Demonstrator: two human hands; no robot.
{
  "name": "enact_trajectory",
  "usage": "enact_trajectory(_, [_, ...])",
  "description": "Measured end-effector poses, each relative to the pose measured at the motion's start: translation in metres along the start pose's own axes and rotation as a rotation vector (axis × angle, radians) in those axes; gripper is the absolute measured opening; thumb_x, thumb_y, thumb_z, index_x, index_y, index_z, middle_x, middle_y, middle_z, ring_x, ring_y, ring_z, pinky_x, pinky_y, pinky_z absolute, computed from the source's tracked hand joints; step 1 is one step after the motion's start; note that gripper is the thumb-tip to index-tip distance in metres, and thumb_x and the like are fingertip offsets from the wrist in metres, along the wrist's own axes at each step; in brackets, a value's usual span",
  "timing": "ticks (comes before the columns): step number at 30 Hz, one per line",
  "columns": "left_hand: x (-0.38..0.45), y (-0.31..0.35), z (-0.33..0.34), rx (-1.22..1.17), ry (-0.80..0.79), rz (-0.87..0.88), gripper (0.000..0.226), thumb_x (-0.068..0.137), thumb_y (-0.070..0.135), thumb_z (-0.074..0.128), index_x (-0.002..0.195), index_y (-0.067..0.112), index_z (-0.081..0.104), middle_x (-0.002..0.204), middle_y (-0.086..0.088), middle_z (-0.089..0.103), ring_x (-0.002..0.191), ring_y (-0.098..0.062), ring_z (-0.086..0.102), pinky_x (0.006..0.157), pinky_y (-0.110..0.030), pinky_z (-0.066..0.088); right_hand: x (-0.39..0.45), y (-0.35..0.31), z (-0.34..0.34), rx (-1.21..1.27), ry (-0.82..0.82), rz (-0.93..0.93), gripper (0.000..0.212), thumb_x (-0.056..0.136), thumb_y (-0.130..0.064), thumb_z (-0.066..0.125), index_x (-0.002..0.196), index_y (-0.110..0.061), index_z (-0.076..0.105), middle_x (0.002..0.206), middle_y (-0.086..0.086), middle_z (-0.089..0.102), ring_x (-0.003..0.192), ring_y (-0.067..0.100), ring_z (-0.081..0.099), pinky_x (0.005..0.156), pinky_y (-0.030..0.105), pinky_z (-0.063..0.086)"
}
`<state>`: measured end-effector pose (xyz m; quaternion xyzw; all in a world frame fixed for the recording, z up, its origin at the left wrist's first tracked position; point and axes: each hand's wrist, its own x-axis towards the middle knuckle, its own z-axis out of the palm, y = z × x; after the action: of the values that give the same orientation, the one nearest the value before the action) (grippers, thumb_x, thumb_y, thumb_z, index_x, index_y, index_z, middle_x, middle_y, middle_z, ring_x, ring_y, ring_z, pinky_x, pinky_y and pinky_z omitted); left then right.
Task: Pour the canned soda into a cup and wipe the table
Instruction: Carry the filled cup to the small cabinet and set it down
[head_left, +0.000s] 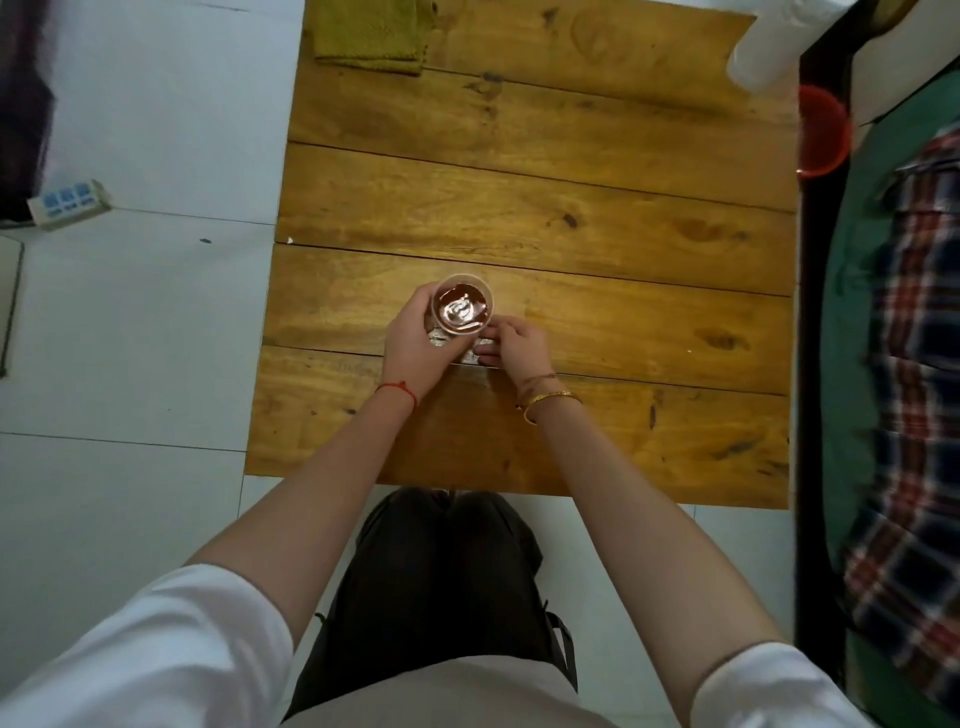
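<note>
A clear cup (462, 307) stands on the wooden table (571, 218), a little toward the near edge, and holds dark reddish-brown liquid with a pale glint on top. My left hand (413, 345) grips the cup from the left. My right hand (514, 345) has its fingers curled against the cup's lower right side, where small silvery patches shine. No separate soda can is in view. A folded green cloth (371, 36) lies at the table's far left corner.
A white paper roll (769, 47) sits at the table's far right corner. A red bowl (823, 132) and a plaid cloth (909, 374) lie to the right of the table. A power strip (67, 203) lies on the tiled floor at the left.
</note>
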<state>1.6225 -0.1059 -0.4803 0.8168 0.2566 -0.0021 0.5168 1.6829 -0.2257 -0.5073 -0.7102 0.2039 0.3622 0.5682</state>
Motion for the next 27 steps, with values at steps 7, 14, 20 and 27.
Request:
enact_trajectory(7, [-0.02,0.027,-0.026,-0.062,-0.004,-0.062,0.057,0.072,0.026,0.085,0.122,0.024,0.058,0.106,0.02,0.062,0.093,0.019,0.057,0.08,-0.011,0.052,-0.035,-0.022,-0.006,0.17,-0.115,0.115,0.03,0.102,-0.012,0.036,0.119,-0.001,0.059,0.091,0.006,0.068,0.069,0.016,0.062,0.066,0.027,0.054])
enact_trajectory(14, [-0.064,0.096,-0.079,-0.1,-0.021,-0.016,0.06,0.072,0.02,0.086,0.125,0.026,0.057,0.11,0.026,0.057,0.101,0.021,0.053,0.083,-0.012,0.052,-0.114,-0.076,-0.016,0.107,-0.178,0.109,0.032,0.1,-0.012,0.039,0.12,-0.003,0.062,0.093,0.004,0.07,0.074,0.014,0.065,0.068,0.023,0.057])
enact_trajectory(20, [-0.102,0.156,-0.129,-0.097,-0.035,0.041,0.064,0.071,0.025,0.086,0.129,0.026,0.058,0.116,0.02,0.061,0.109,0.011,0.054,0.084,-0.007,0.048,-0.197,-0.126,-0.026,0.085,-0.236,0.044,0.026,0.097,-0.011,0.045,0.112,-0.002,0.064,0.101,0.012,0.068,0.076,0.015,0.064,0.078,0.026,0.055])
enact_trajectory(27, [-0.16,0.196,-0.173,-0.084,-0.024,0.092,0.07,0.071,0.029,0.086,0.134,0.03,0.056,0.127,0.013,0.06,0.118,-0.002,0.055,0.091,-0.018,0.052,-0.275,-0.149,-0.034,-0.033,-0.343,-0.04,0.023,0.097,-0.012,0.047,0.101,-0.005,0.069,0.099,0.015,0.072,0.084,0.023,0.067,0.088,0.034,0.055])
